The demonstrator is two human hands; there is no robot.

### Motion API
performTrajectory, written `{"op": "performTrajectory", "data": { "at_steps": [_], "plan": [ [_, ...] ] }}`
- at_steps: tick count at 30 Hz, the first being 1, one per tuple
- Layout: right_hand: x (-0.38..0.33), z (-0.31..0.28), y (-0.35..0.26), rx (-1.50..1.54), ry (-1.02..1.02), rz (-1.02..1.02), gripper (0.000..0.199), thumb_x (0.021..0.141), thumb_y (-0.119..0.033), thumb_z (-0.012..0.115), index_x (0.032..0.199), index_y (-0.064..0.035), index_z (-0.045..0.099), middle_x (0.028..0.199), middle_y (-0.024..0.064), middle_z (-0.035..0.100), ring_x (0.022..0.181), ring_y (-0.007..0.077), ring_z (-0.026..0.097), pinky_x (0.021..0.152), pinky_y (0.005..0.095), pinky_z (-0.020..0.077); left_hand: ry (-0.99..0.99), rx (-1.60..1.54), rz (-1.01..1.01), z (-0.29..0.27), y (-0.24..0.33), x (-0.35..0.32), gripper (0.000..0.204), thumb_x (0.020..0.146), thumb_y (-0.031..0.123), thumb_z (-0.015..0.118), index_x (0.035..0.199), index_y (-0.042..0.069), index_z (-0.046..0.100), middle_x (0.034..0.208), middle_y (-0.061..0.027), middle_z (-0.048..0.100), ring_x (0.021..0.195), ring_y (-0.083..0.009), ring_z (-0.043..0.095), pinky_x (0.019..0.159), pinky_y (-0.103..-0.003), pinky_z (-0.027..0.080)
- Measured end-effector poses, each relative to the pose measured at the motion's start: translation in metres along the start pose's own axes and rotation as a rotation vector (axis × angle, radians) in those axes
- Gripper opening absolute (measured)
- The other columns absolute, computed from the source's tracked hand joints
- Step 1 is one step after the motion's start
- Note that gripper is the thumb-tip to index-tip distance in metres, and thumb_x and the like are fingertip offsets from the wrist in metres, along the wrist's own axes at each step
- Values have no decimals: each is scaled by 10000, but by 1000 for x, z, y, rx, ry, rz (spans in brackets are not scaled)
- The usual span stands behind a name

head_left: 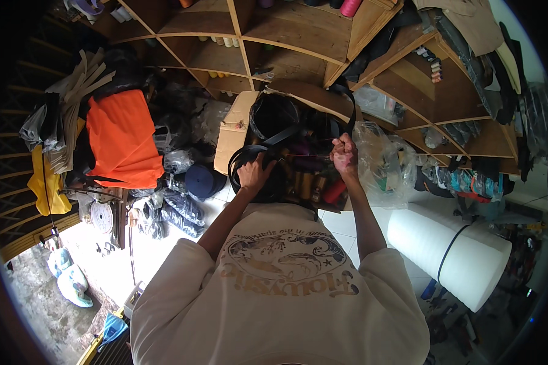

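An open cardboard box point(230, 141) stands in front of me, holding a black plastic bag point(273, 115) and several thread spools, among them a red one point(333, 191). Coiled black strap point(236, 163) lies at the box's left side, and my left hand point(254, 174) is closed on it. My right hand point(345, 156) makes a fist over the box's right side. Another length of black strap point(352, 109) runs down from the box's far right corner to this fist. A thin line, perhaps thread, stretches between both hands; its ends are hidden.
Wooden shelves point(216, 58) with spools rise beyond the box. Clear plastic point(377, 161) lies to its right, near a white foam roll point(447, 255) tied with a dark band. On the left are orange cloth point(125, 139), a dark blue roll point(204, 180) and wrapped bundles point(182, 210).
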State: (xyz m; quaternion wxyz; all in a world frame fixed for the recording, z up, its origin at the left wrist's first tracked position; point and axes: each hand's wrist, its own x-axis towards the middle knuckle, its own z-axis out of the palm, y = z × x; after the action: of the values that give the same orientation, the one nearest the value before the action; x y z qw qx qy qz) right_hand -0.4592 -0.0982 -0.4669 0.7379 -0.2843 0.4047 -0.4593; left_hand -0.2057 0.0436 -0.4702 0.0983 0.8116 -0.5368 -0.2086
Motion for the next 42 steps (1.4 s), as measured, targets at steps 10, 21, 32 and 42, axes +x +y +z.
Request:
{"op": "performTrajectory", "data": {
  "at_steps": [10,21,32,42],
  "plan": [
    [29,-147,70,524,-126,167,159,864,-174,502,715,-170,558,841,89,614,772,364,617,706,590,466,-4,-117,37,-17,12,4,601,841,603,548,1221,138,551,802,-204,679,752,-408,662,661,-497,523],
    [-57,-32,37,643,436,212,221,955,-169,424,1056,-55,584,926,31,643,880,106,606,896,268,435,126,-284,269,-92,13,-9,578,790,501,706,1129,42,616,867,-156,679,866,-319,665,773,-394,518],
    [-105,68,35,-1498,-547,-224,568,836,-377,641,1336,-149,494,1489,128,285,1349,309,338,1053,469,311,-430,-1059,214,-123,58,-15,377,887,234,680,1160,0,566,855,-58,641,790,-133,611,742,-274,485],
    [-102,50,97,-1832,-693,-821,300,848,-345,614,1125,-237,653,1383,81,442,1315,257,367,954,477,338,85,-630,-133,-77,-55,-4,495,910,409,600,1229,33,561,1237,-217,557,1171,-302,517,983,-403,392]
  ]
}}
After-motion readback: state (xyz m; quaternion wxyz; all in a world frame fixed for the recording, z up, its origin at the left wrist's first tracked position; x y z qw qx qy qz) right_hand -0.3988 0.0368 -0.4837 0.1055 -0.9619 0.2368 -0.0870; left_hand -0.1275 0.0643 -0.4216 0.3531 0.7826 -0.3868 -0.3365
